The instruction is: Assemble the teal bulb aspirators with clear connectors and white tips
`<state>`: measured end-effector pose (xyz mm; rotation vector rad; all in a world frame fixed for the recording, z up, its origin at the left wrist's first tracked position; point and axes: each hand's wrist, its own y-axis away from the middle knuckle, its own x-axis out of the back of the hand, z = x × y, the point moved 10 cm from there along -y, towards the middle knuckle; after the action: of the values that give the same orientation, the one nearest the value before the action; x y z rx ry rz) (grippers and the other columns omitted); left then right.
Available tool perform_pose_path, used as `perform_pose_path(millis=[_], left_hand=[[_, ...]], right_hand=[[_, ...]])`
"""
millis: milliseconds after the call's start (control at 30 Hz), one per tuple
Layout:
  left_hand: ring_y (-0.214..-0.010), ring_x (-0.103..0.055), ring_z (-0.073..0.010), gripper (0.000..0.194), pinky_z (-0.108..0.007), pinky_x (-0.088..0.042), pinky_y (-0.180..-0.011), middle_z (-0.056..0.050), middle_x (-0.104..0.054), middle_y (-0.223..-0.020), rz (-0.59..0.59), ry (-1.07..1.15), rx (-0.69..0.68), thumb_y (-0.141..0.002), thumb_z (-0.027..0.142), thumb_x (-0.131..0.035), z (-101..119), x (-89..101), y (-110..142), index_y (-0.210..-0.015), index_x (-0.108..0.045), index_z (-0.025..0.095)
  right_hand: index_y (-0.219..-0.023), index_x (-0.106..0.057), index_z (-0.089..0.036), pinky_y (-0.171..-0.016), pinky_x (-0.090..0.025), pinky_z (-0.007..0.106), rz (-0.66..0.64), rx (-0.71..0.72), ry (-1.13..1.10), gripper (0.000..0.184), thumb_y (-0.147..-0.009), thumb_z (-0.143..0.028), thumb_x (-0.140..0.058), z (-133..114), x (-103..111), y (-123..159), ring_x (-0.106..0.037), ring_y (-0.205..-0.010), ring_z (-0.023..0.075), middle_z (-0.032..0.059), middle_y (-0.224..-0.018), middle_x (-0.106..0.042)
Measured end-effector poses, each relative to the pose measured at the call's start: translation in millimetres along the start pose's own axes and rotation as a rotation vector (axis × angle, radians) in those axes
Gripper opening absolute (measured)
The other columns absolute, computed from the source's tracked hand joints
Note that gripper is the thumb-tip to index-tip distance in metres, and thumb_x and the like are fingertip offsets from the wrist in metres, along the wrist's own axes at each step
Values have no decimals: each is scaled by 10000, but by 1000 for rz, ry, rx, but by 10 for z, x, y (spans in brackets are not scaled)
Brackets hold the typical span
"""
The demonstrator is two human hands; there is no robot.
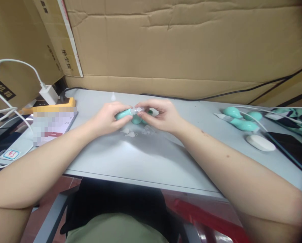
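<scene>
My left hand is closed around a teal rubber squeeze bulb held on its side, with a clear plastic nozzle pointing right from its end. The thumb and forefinger of my right hand pinch at that nozzle's far end. Beneath the hands another teal bulb shows in part, the rest covered by fingers. Just in front of it lie several small clear plastic pieces and whitish pieces. A translucent nozzle tip stands behind my left hand.
More teal bulbs lie at the right, near a white oval object, a dark flat device and a patterned cloth. At the left are a yellow power strip, a white charger and a box. Cardboard walls the back.
</scene>
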<state>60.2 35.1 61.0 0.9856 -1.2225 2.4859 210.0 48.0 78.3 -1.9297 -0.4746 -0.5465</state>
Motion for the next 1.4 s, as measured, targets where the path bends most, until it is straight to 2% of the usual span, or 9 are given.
perform_pose_path(millis=[200,433,767,967,1067,1133,1200,1300,1400], left_hand=[[-851,-733,-183,327,-306,-590,-874,-78,-854,-1003,19,-5,18,-982,376,-680,-21,19,2,-1151,-864,166],[-796,-731,-170,305,-281,-554,-768,-73,-841,-940,37,-18,-18,-994,386,-689,18,55,15,-1113,-857,161],[-853,-755,-174,275,-284,-578,-796,-95,-860,-1030,70,-27,-106,-1024,336,-714,240,133,33,-1190,-839,156],[-868,-759,-180,267,-305,-598,-818,-79,-849,-1008,71,-39,-103,-1028,326,-688,199,114,30,-1188,-838,175],[-929,-777,-191,270,-325,-610,-873,-82,-861,-1071,86,-16,-101,-1036,316,-676,139,104,3,-1212,-837,187],[-1012,-790,-204,263,-335,-612,-935,-91,-863,-1146,90,20,-107,-1042,304,-670,108,90,-20,-1211,-835,188],[-1035,-791,-210,262,-335,-611,-945,-96,-861,-1160,87,42,-108,-1044,305,-672,84,75,-37,-1208,-830,176],[-993,-781,-208,254,-331,-605,-905,-87,-857,-1114,68,17,-104,-1039,297,-667,75,62,-40,-1192,-823,168],[-993,-772,-212,251,-338,-599,-903,-89,-848,-1113,65,-23,-131,-1038,285,-659,113,91,-27,-1190,-817,163]], right_hand=[[-1040,-808,-184,-694,-585,258,26,10,6,123,-989,-281,-751,-41,5,-23,-706,-727,136,41,-866,-811],[-1005,-772,-190,-678,-577,236,47,10,14,84,-966,-242,-720,-94,-14,-45,-688,-703,118,24,-871,-804],[-1010,-744,-195,-678,-570,226,68,45,-63,48,-963,-199,-735,-201,37,-64,-674,-714,114,21,-882,-788],[-989,-761,-209,-673,-575,271,17,-29,-33,63,-968,-268,-757,-137,32,-97,-680,-711,144,26,-849,-781],[-1003,-789,-232,-735,-604,316,-69,-159,-31,100,-959,-321,-783,-70,53,-171,-713,-777,176,35,-920,-821],[-1012,-805,-252,-732,-607,334,-149,-271,-25,135,-956,-374,-797,-21,45,-195,-731,-816,197,33,-954,-837],[-1013,-811,-262,-731,-608,352,-174,-346,-7,164,-959,-417,-798,-2,60,-194,-736,-832,209,29,-959,-838],[-1029,-816,-275,-766,-620,388,-146,-362,13,188,-968,-452,-797,-21,73,-168,-740,-853,224,36,-979,-837],[-1052,-824,-304,-865,-647,419,-92,-300,14,153,-990,-439,-789,-43,56,-128,-772,-930,241,43,-1060,-852]])
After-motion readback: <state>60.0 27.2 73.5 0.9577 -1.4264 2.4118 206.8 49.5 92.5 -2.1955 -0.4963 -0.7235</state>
